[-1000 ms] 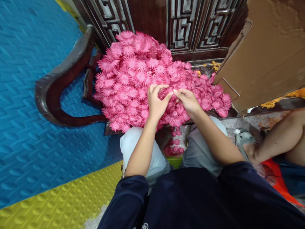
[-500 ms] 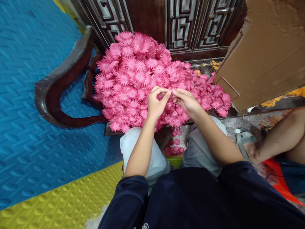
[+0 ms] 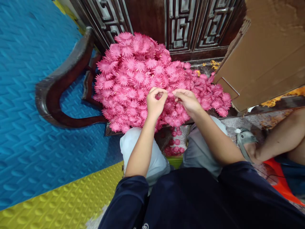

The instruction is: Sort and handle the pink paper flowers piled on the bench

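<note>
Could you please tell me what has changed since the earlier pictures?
The left hand has closed thumb to forefinger and drawn slightly left, widening its gap from the right hand. Anything pinched is too small to tell. The pink flowers and cardboard box stayed put.

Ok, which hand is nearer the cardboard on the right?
Right. The right hand is over the pink flowers, just left of the cardboard and apart from it. The left hand is farther left, beyond the right one.
</note>
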Motion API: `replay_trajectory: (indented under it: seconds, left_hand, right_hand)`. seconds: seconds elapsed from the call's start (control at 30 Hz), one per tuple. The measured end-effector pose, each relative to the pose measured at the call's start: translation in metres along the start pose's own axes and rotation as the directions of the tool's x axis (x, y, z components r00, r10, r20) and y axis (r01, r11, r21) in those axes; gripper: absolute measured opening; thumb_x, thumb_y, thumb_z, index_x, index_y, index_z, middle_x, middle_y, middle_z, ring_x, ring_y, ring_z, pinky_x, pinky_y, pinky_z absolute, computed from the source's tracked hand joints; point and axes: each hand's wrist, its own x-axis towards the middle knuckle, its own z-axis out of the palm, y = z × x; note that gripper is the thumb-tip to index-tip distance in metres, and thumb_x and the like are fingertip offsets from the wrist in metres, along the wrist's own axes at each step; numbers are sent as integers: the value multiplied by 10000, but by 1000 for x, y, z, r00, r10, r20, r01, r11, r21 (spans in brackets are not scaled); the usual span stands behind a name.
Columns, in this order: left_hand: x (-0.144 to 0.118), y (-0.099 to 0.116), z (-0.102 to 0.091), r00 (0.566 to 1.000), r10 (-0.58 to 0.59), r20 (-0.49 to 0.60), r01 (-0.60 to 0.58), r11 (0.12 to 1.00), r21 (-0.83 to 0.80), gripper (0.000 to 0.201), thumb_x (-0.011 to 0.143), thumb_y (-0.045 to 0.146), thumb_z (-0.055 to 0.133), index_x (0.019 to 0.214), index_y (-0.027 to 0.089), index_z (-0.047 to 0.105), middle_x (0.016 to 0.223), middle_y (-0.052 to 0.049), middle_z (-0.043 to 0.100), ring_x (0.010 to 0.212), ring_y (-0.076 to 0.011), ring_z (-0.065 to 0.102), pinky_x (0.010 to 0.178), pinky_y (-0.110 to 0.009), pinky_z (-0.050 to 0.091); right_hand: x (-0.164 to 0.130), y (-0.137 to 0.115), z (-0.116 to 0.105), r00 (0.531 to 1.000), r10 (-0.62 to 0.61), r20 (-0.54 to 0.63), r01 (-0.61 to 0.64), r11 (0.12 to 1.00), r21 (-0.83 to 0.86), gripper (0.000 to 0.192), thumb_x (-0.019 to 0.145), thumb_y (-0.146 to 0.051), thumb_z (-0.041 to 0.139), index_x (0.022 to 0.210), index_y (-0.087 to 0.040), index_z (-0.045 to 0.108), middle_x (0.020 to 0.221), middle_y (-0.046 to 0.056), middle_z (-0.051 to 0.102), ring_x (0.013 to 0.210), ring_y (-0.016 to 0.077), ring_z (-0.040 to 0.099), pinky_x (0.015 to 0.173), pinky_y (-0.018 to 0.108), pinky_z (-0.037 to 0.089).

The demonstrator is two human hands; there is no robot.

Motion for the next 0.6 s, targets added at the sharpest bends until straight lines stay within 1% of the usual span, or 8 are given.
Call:
replay_trajectory:
  seconds: [0.1, 0.17, 0.27, 0.33, 0.43, 0.47, 0.53, 0.6]
  left_hand:
    - [2, -4, -1, 993, -72, -95, 66, 995, -74, 122, 757, 136, 613, 643, 178, 625, 669, 23, 578, 673, -104, 537, 695, -235, 418]
    - [6, -7, -6, 966, -138, -219, 112, 985, -129, 111, 782, 137, 583, 681, 169, 620, 691, 25, 585, 696, -97, 544, 720, -225, 421]
    - [15, -10, -18, 869, -161, -469, 95, 982, -161, 80, 810, 136, 562, 749, 141, 612, 742, 18, 588, 739, -84, 535, 761, -214, 414]
    - [20, -11, -27, 806, -146, -574, 62, 985, -163, 66, 822, 131, 557, 781, 117, 606, 761, 8, 577, 742, -75, 512, 768, -210, 404]
    - [24, -12, -34, 773, -169, -612, 55, 978, -201, 87, 848, 131, 530, 793, 96, 589, 761, -1, 553, 730, -68, 487, 763, -208, 400]
    - [25, -12, -34, 767, -184, -615, 58, 974, -219, 93, 855, 134, 522, 794, 98, 582, 763, -1, 549, 732, -67, 485, 765, -208, 400]
    - [24, -11, -33, 758, -207, -618, 60, 966, -250, 94, 859, 135, 518, 793, 103, 576, 761, 0, 547, 728, -68, 484, 759, -208, 400]
    - [23, -10, -32, 759, -219, -613, 63, 962, -266, 82, 850, 145, 533, 792, 112, 581, 756, 5, 551, 724, -72, 488, 755, -207, 398]
  right_hand:
    - [2, 1, -2, 999, 5, -37, -4, 1000, 19, 186, 620, -352, 741, 655, -196, 645, 639, -34, 605, 559, 62, 482, 573, 218, 418]
    - [5, 1, -6, 994, 28, -102, -23, 998, 53, 213, 610, -371, 740, 670, -197, 631, 611, -49, 576, 525, 58, 472, 532, 208, 405]
    - [10, 2, -15, 977, 57, -208, -41, 996, 80, 235, 612, -376, 726, 739, -204, 627, 659, -52, 580, 510, 56, 470, 520, 211, 406]
    - [12, 5, -19, 960, 22, -280, -9, 999, 46, 227, 643, -371, 703, 784, -211, 626, 711, -43, 591, 524, 58, 482, 541, 221, 423]
    - [11, 7, -24, 908, -175, -381, 139, 983, -119, 226, 702, -399, 661, 826, -214, 623, 818, -12, 614, 645, 88, 559, 614, 245, 470]
    - [12, 5, -26, 873, -276, -402, 209, 957, -203, 243, 732, -423, 634, 853, -213, 624, 865, 2, 617, 723, 108, 587, 659, 261, 487]
    - [17, -2, -29, 775, -487, -403, 340, 859, -384, 312, 811, -479, 534, 957, -217, 621, 973, 33, 609, 918, 162, 604, 768, 318, 505]
    - [33, -15, -30, 685, -647, -335, 430, 730, -531, 409, 885, -507, 387, 1102, -227, 590, 1084, 58, 578, 1093, 213, 558, 863, 390, 488]
